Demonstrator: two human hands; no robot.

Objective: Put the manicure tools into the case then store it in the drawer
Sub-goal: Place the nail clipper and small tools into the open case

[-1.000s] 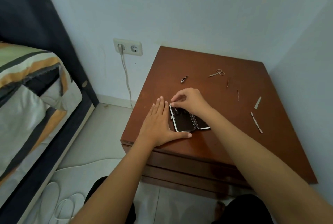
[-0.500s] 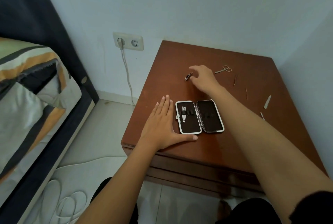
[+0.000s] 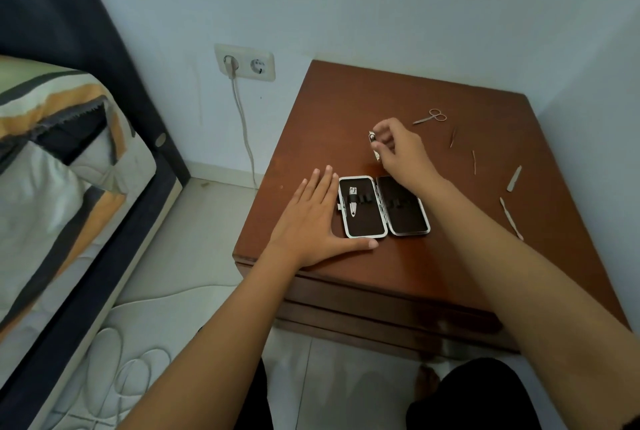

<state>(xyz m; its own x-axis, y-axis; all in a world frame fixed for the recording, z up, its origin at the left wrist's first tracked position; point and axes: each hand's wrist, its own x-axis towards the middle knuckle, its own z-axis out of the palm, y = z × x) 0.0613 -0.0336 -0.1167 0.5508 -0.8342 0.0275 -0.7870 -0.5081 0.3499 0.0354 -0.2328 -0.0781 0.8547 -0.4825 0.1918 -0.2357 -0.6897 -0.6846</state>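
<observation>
- Brown wooden nightstand in a pale-walled corner, bed at 9 o'clock.
- Left hand flat, fingers spread, holding nothing, bracing open case; one clipper strapped inside.
- Right hand at 12 o'clock of case, fingertips pinched on small nail clipper.
- Probably light, stiff, slick metal; best gripped by its sides.
- Scissors, thin sticks and files loose toward 2 o'clock.
</observation>
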